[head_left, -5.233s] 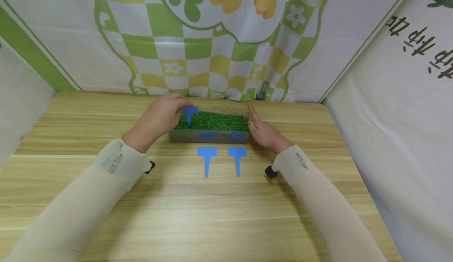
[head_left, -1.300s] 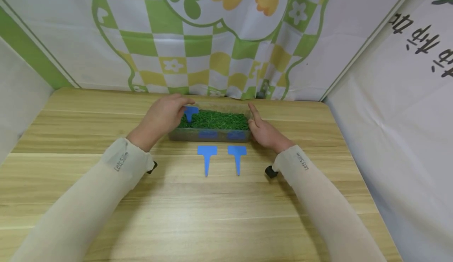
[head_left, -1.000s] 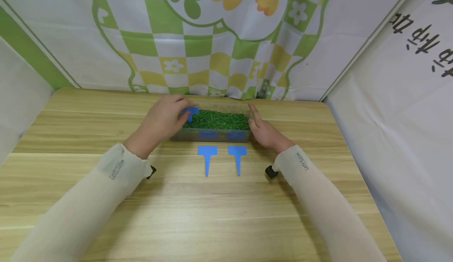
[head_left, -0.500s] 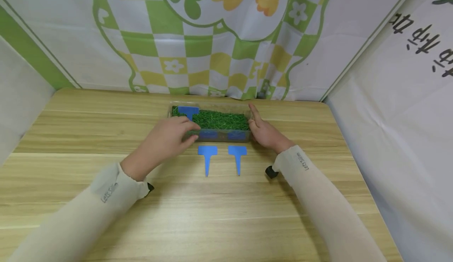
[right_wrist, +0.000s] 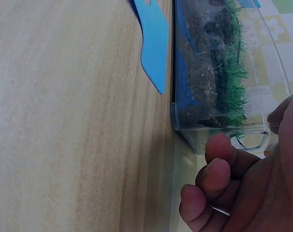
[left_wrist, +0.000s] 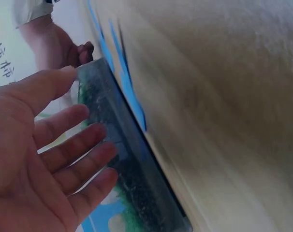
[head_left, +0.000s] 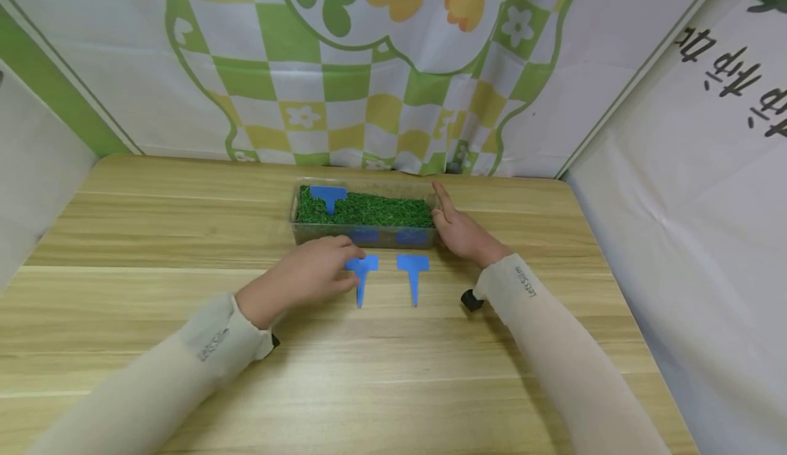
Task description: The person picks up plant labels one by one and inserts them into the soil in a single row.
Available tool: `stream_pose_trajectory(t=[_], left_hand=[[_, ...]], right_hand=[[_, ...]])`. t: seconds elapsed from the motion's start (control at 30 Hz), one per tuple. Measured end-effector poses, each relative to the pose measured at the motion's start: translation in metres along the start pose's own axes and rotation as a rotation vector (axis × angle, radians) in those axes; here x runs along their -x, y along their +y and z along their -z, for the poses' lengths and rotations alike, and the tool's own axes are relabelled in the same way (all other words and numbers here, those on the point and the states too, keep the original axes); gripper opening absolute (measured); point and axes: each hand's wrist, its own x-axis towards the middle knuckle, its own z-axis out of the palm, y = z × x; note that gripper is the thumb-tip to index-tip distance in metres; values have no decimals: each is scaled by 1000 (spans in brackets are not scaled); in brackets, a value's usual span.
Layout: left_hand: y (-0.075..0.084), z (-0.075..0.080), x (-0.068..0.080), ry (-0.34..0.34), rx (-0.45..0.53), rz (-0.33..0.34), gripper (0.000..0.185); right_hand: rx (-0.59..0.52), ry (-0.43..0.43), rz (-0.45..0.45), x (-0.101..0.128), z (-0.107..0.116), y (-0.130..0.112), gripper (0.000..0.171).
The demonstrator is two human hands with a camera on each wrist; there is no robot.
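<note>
A clear plastic box with soil and green grass stands toward the back of the table. One blue T-shaped plant label is stuck upright in the grass at its left end. Two more lie in front of the box: a left label and a right label. My left hand reaches over the left label, fingertips overlapping its head. Its fingers look spread and bare in the left wrist view. My right hand holds the box's right end, fingers bent near the handle slot.
Behind the wooden table hangs a checked green and yellow curtain. A white cloth wall with black writing closes the right side. Blue shapes show in the box's front wall.
My left hand has let go of the label in the grass and come forward over the box's front to the left label on the table. The right hand has stayed at the box's end.
</note>
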Motion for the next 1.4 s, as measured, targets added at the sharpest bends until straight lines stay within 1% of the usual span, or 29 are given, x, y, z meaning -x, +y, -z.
stream_pose_trajectory(t=[0.17, 0.4, 0.53, 0.97, 1.17, 1.4], left_hand=[[1, -8, -4, -31, -25, 7, 54], [3, -13, -7, -37, -71, -18, 64], [3, -15, -10, -51, -84, -16, 66], [5, -15, -13, -110, -98, 7, 76], [4, -16, -13, -108, -114, 0, 76], [4, -16, -13, -102, -104, 3, 77]], right_hand=[[-2, 0, 2, -1, -1, 1, 58], [-14, 4, 7, -1, -1, 4, 57], [-15, 6, 13, -2, -1, 5, 57], [-4, 11, 19, -2, -1, 5, 58], [-14, 3, 15, -2, -1, 5, 57], [-9, 1, 3, -2, 0, 5, 58]])
